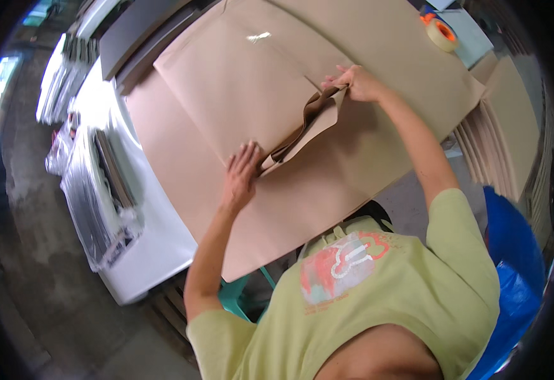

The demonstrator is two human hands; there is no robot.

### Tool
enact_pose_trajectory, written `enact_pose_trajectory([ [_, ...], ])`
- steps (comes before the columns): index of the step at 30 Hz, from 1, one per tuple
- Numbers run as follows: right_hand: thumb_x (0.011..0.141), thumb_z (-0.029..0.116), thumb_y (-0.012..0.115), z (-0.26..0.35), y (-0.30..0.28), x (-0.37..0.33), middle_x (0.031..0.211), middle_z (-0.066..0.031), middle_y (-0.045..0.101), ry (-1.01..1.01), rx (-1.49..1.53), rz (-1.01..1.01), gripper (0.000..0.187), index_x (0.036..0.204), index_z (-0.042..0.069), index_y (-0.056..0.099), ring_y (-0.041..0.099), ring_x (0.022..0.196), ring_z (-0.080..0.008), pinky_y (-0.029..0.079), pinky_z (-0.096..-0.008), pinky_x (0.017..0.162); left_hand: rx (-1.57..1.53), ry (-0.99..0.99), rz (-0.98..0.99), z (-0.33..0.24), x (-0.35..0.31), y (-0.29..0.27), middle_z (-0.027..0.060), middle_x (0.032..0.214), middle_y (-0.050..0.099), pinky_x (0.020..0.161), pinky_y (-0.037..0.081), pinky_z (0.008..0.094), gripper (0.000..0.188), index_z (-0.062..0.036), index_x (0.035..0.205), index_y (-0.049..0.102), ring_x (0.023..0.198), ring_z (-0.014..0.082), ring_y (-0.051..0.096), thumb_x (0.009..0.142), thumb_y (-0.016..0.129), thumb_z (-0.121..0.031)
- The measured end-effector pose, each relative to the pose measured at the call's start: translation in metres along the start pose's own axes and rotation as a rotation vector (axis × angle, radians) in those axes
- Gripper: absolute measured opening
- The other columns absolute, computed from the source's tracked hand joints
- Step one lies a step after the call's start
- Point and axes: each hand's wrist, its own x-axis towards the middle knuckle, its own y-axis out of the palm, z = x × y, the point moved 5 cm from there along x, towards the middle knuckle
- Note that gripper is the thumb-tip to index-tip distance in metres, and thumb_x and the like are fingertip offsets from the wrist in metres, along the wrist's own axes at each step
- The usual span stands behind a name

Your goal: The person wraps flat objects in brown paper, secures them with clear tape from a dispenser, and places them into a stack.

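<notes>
A large, flat brown paper bag (251,82) lay between and beyond the two hands, its creased mouth gaping toward the person and showing a darker inside. The left hand (243,170) rested its outstretched fingers on the mouth's near-left corner; whether the thumb pinched the paper from beneath could not be told. The right hand (358,83) was at the opposite corner, fingers reaching past the edge, and how firmly it gripped could not be told either. Beneath both hands spread a broad, smooth brown sheet (328,196). Beyond the right hand and to its right was a cream tape roll with an orange core (443,36); farther right of that hand stood a stack of brown cardboard sheets (502,123). Well left of the left hand, a clear-plastic-wrapped bundle (87,196) lay on a glossy white tabletop (160,247).
</notes>
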Motion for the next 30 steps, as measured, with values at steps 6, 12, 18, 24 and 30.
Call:
enact_pose_trajectory([
  [6,0.068,0.005,0.071,-0.003,0.004,0.0,0.098,-0.0048,0.067,0.096,0.177,-0.03,0.025,0.092,0.013,0.071,0.061,0.102,-0.0163,0.026,-0.0413,0.11,-0.173,-0.181,-0.355,-0.011,0.024,0.021,0.0151,0.103,0.063,0.085,0.044,0.0392,0.044,-0.0102,0.116,0.058,0.099,0.0299,0.06,0.074,0.069,-0.019],
  [12,0.07,0.02,0.076,0.003,-0.008,-0.006,0.104,-0.009,0.065,0.108,0.266,0.045,0.028,0.093,0.005,0.069,0.058,0.105,-0.0187,0.026,-0.0338,0.11,-0.421,-0.512,-0.397,0.005,0.047,0.009,0.0118,0.056,0.056,0.05,0.042,0.0295,0.021,-0.0046,0.077,0.063,0.049,0.0172,0.053,0.072,0.074,-0.023],
  [18,0.075,0.018,0.072,-0.014,-0.004,-0.002,0.085,-0.0072,0.068,0.172,0.335,-0.059,0.022,0.092,0.005,0.07,0.057,0.076,-0.0142,0.04,-0.0296,0.093,-0.725,-0.551,-0.449,0.003,0.051,0.002,0.0055,0.054,0.055,0.05,0.04,0.0244,0.027,0.0006,0.075,0.062,0.054,0.0052,0.045,0.078,0.07,-0.025],
  [24,0.074,0.017,0.072,-0.022,0.004,0.002,0.084,-0.0062,0.068,0.207,0.246,-0.241,0.02,0.092,0.008,0.071,0.058,0.073,-0.0156,0.047,-0.0286,0.072,-0.08,-0.554,-0.62,-0.012,0.052,-0.015,0.003,0.08,0.062,0.075,0.041,0.0348,0.022,-0.0054,0.085,0.062,0.089,0.0181,0.056,0.08,0.068,-0.026],
  [30,0.072,0.018,0.073,-0.019,0.006,0.008,0.097,-0.0087,0.068,0.263,0.243,-0.283,0.022,0.091,0.008,0.071,0.064,0.084,-0.0168,0.049,-0.0267,0.076,0.173,-0.679,-0.686,-0.014,0.062,0.002,0.0051,0.115,0.056,0.096,0.028,0.049,0.034,-0.0114,0.108,0.056,0.122,0.029,0.042,0.08,0.066,-0.028],
])
